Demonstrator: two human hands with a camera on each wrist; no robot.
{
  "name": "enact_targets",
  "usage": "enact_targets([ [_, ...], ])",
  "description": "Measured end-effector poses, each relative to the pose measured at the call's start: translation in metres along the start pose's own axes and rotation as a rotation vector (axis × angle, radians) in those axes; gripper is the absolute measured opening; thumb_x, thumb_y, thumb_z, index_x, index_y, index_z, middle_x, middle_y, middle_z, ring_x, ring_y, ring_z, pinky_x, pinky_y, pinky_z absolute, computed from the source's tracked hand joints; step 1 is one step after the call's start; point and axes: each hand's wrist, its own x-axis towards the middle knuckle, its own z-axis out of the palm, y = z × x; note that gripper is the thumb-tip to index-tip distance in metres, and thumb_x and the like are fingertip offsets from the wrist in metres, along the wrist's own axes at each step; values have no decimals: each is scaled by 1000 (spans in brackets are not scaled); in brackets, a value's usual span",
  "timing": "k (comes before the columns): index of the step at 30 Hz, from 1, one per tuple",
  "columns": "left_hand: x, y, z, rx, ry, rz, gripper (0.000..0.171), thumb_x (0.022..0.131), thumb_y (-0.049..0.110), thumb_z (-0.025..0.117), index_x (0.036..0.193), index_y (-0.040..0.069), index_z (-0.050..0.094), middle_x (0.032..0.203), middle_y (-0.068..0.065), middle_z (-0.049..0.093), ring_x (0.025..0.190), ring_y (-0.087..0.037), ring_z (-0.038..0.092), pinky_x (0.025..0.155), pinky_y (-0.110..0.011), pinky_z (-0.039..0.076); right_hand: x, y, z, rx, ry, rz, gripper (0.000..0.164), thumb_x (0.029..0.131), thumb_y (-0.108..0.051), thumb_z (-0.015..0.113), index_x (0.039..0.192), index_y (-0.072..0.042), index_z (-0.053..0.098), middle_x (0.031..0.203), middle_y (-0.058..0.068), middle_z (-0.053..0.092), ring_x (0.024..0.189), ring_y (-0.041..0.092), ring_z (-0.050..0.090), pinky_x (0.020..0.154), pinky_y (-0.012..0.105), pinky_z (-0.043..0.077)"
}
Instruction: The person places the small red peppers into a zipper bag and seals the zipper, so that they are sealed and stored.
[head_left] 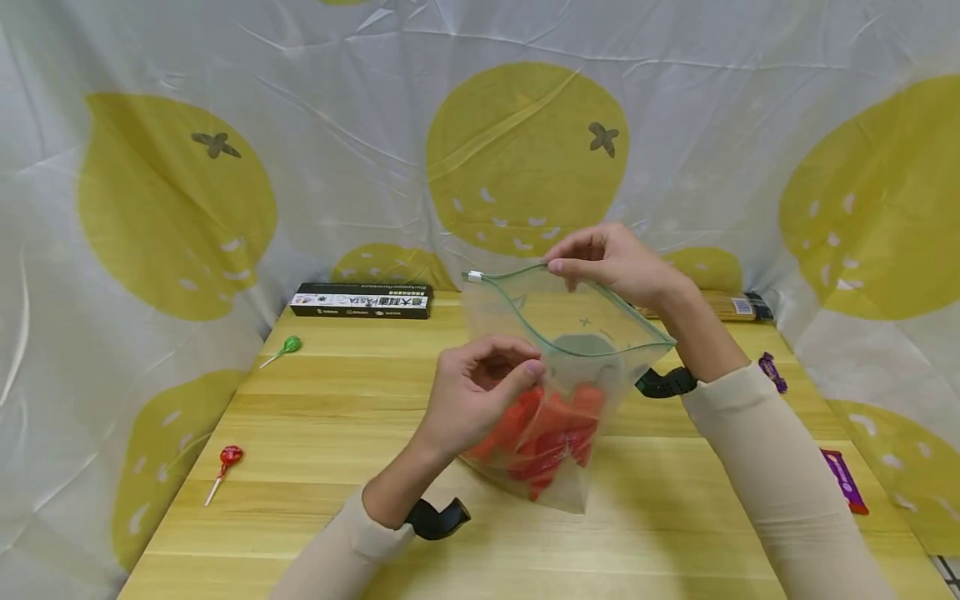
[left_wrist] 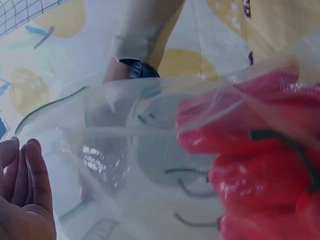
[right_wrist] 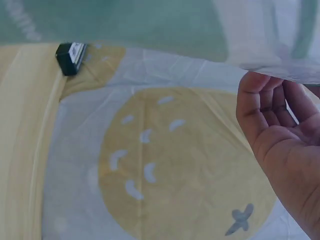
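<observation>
A clear zip bag point(head_left: 600, 492) with a green-edged mouth and a white slider hangs upright over the table, its mouth spread apart. Inside lie several red peppers point(left_wrist: 260, 175), some with dark green stems showing. My left hand point(head_left: 476, 396) pinches the near rim of the mouth between thumb and fingertips; in the left wrist view those fingertips meet at the bag's edge. Across the opening, my right hand point(head_left: 618, 262) pinches the far rim. The right wrist view shows this hand's curled fingers at the edge of the plastic.
At the back left lies a black pasta box point(head_left: 360, 301); a yellowish pack point(head_left: 731, 306) lies back right. Green point(head_left: 292, 344) and red point(head_left: 231, 456) lollipops are on the left. On the right are a purple-wrapped candy point(head_left: 772, 372) and a purple-red bar point(head_left: 845, 482). A lemon-print cloth point(head_left: 360, 108) surrounds the table.
</observation>
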Motion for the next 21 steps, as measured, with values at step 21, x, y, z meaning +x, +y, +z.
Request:
enact_targets([
  [21,46,-41,-80,176,229,-91,18,91,19,69,100,3,70,84,0,71,82,-20,66,80,-28,56,-19,-3,-8,-58,50,27,33,93,-39,63,120,-20,65,120,1,65,107,19,61,90,34,52],
])
